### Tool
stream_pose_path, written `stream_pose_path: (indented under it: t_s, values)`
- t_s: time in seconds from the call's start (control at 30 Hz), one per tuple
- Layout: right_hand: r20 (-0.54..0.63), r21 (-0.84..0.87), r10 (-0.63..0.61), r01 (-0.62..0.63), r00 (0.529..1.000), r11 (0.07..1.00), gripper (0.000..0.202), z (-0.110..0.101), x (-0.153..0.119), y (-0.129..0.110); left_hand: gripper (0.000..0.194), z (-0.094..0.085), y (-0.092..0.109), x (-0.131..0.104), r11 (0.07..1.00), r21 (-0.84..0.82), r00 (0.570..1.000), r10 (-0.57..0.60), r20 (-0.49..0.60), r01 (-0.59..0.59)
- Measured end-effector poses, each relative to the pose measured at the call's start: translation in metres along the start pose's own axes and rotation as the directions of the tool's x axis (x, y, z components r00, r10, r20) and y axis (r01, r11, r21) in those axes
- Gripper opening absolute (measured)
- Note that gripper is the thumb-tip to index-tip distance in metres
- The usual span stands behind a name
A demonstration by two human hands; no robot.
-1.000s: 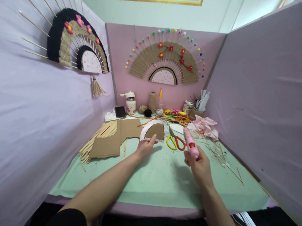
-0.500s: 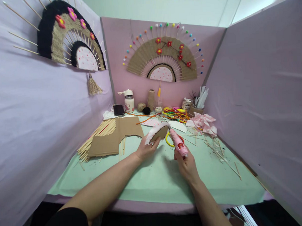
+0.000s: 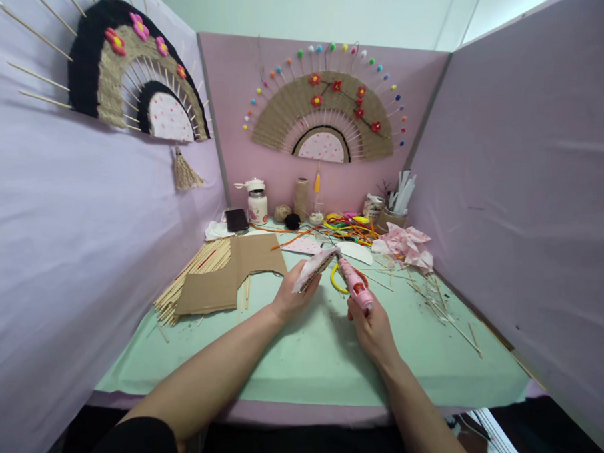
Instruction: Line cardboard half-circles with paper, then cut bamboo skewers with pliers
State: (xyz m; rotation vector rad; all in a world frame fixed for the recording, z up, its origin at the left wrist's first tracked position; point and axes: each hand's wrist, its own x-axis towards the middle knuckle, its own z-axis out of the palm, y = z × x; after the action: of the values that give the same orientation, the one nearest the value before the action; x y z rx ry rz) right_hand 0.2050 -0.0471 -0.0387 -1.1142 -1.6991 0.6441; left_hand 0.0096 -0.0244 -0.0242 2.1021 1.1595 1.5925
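1. your cardboard piece (image 3: 315,271) has tipped further edge-on, above the worktop (image 3: 308,366).
2. your left hand (image 3: 293,297) grips it; your right hand (image 3: 372,327) clasps the glue gun (image 3: 355,283).
3. gluing its edge seems underway; next calls for a steady nozzle (image 3: 338,254).

Cardboard (image 3: 209,290) on sticks (image 3: 202,263), left of glue gun (image 3: 354,281), bottle (image 3: 258,207) behind
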Motion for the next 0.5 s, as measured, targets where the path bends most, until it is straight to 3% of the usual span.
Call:
stream_pose_path:
  t_s: [0.5]
  values:
    - [-0.011,-0.016,0.013,-0.014,1.000,1.000,0.037,0.0001,-0.0003,0.0003,0.032,-0.0016,0.0030,0.0006,0.998,0.057,1.000,0.012,0.023,-0.014]
